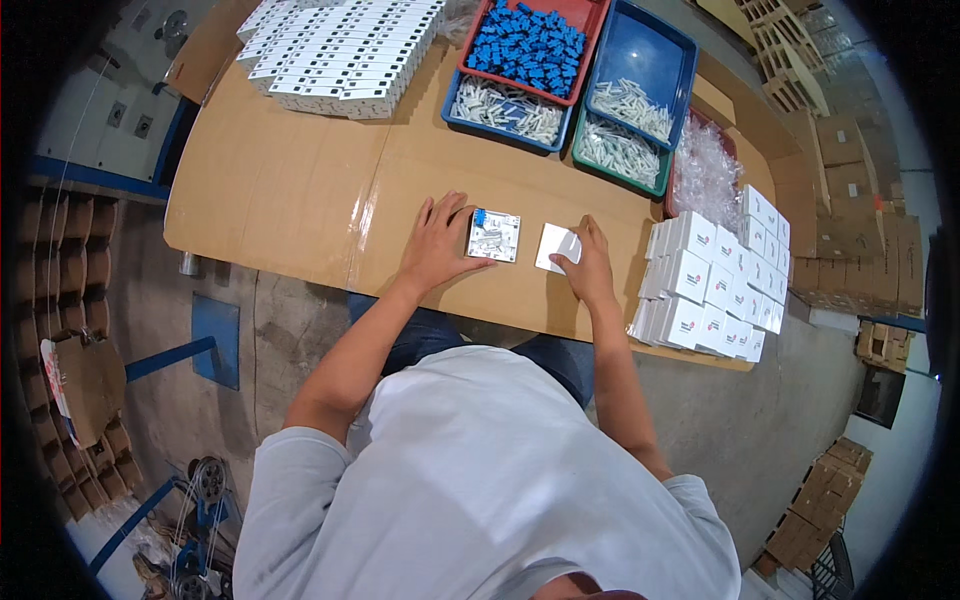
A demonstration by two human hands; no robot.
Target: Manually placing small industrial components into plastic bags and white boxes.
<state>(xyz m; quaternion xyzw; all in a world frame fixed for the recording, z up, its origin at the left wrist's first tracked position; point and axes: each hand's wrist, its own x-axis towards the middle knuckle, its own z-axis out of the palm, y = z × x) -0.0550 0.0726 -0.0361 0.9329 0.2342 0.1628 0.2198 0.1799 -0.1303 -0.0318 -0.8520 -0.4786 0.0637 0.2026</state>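
My left hand (437, 243) curls round the left side of a small square white box (507, 252) on the cardboard-covered table. The thumb lies along the box's near edge and the fingers reach its far left corner. Inside the box are small white or clear pieces and a blue piece (480, 218) at the far left corner. To its right, my right hand (592, 265) grips a flat white square piece (551, 245) by its right side, thumb on top. A gap of bare cardboard separates the square piece from the box.
Stacked white boxes (690, 275) stand at the right; rows of white units (335, 60) fill the far left. Behind my hands are a red tray (597, 22) of blue pieces, blue trays (643, 40) and a green tray (650, 187) of white pieces, and clear bags (705, 170).
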